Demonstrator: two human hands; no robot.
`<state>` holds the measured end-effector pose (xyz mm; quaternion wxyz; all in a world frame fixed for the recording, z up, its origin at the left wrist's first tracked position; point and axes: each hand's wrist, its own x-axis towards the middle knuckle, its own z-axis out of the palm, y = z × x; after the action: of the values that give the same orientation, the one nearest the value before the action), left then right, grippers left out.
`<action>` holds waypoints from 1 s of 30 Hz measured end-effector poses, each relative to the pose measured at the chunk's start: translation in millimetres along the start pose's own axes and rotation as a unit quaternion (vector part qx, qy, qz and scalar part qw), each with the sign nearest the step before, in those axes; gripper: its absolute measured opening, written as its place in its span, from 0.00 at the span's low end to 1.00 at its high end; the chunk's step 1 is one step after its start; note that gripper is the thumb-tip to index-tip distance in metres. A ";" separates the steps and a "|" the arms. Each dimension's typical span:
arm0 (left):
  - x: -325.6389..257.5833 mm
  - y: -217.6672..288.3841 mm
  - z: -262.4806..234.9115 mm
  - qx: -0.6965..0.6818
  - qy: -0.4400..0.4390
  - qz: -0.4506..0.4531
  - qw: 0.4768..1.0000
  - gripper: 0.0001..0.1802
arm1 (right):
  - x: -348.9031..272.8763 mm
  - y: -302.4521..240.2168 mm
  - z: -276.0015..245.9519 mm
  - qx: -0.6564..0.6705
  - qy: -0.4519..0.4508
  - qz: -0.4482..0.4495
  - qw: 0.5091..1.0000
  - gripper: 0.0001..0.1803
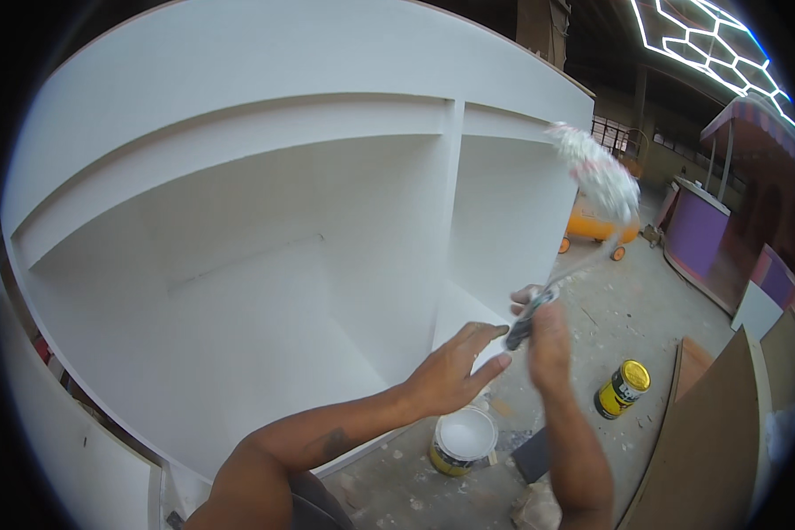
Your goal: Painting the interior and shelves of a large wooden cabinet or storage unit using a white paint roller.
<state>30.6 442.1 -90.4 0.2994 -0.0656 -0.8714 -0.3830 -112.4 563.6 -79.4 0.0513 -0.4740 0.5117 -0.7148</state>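
My right hand (548, 340) is wrapped round the dark handle of a paint roller (599, 181). Its fluffy white sleeve, flecked with pink, points up and away, smeared by motion, at the right front edge of the white cabinet (265, 238). Close to the handle's lower end, my left hand (459, 367) has its fingers stretched out and apart, with nothing in it. Whether its fingertips touch the handle I cannot tell. Below the hands stands an open bucket of white paint (465, 435) on the floor.
A yellow and black can (623, 389) stands on the floor to the right. Beyond are an orange air compressor (596, 221) and a purple counter (696, 228). Brown boards (707, 424) lean at the right. A dark flat block (533, 455) lies beside the bucket.
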 end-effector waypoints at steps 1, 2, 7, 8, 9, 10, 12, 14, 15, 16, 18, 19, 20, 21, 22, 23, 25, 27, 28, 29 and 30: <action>3.9 -7.1 3.4 -0.001 0.010 -0.008 1.000 0.26 | -9.2 -0.9 19.9 0.054 0.001 0.006 0.999 0.27; 5.9 -13.0 5.8 -0.001 0.022 -0.019 1.000 0.23 | -13.8 -0.1 29.1 0.095 -0.037 0.002 0.995 0.27; -22.7 -38.3 2.1 -0.015 0.092 0.019 0.995 0.17 | -39.4 37.8 60.8 0.067 -0.071 0.036 0.995 0.26; -32.4 -54.3 2.0 -0.047 0.073 -0.009 0.996 0.17 | -42.9 40.3 64.5 0.071 -0.084 0.051 0.993 0.26; -40.9 -71.5 1.4 -0.080 0.054 -0.031 0.995 0.17 | -43.0 39.4 64.7 -0.039 -0.099 0.039 0.994 0.25; -54.1 -87.2 -0.7 -0.084 0.063 -0.044 0.994 0.17 | -42.7 38.7 63.1 -0.149 -0.113 0.025 0.982 0.24; -91.8 -118.9 -16.1 -0.100 0.097 -0.122 0.983 0.16 | -56.5 39.9 48.4 -0.174 -0.161 0.039 0.971 0.20; -131.2 -145.4 -38.1 -0.040 0.111 -0.214 0.970 0.16 | -82.4 53.1 17.3 -0.209 -0.206 0.062 0.954 0.19; -152.4 -160.3 -44.7 -0.032 0.135 -0.237 0.962 0.16 | -100.4 59.3 -3.6 -0.216 -0.218 0.080 0.948 0.21; -173.2 -176.7 -47.7 -0.023 0.158 -0.259 0.953 0.16 | -116.7 58.5 -21.8 -0.242 -0.216 0.115 0.939 0.22; -216.5 -210.6 -41.9 -0.021 0.161 -0.302 0.939 0.15 | -144.9 47.0 -49.6 -0.278 -0.211 0.153 0.925 0.23; -225.6 -222.6 -37.3 -0.008 0.165 -0.345 0.924 0.15 | -157.7 42.3 -59.9 -0.267 -0.176 0.209 0.924 0.25; -221.5 -229.2 -33.7 -0.015 0.163 -0.345 0.924 0.15 | -165.5 39.1 -64.8 -0.256 -0.138 0.263 0.920 0.27; -215.1 -234.5 -29.9 -0.005 0.166 -0.331 0.929 0.15 | -170.4 38.8 -66.9 -0.261 -0.137 0.265 0.918 0.27; -207.2 -237.5 -25.0 0.004 0.169 -0.318 0.933 0.15 | -174.2 36.8 -67.4 -0.251 -0.102 0.288 0.918 0.29; -187.4 -238.4 -26.5 0.029 0.179 -0.278 0.943 0.16 | -174.5 36.6 -65.8 -0.238 -0.069 0.309 0.918 0.30; -132.3 -243.0 -35.7 0.053 0.203 -0.202 0.957 0.17 | -169.4 38.4 -62.6 -0.233 -0.076 0.305 0.920 0.31; -76.0 -239.3 -63.4 0.078 0.241 -0.141 0.957 0.19 | -161.2 43.7 -55.5 -0.224 -0.088 0.297 0.924 0.31; -36.6 -228.3 -69.7 0.107 0.246 -0.115 0.956 0.20 | -165.4 51.0 -66.1 -0.198 -0.079 0.314 0.925 0.30; -7.5 -206.4 -91.4 0.081 0.240 -0.163 0.953 0.21 | -164.3 52.5 -65.1 -0.187 -0.079 0.329 0.922 0.29; 13.5 -187.2 -114.3 0.055 0.235 -0.211 0.947 0.22 | -163.1 53.3 -64.3 -0.190 -0.082 0.327 0.922 0.29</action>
<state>9.2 229.1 -140.0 0.4107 0.2285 -0.7903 -0.3932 -92.4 673.5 -224.6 0.2329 -0.3379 0.7585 -0.5061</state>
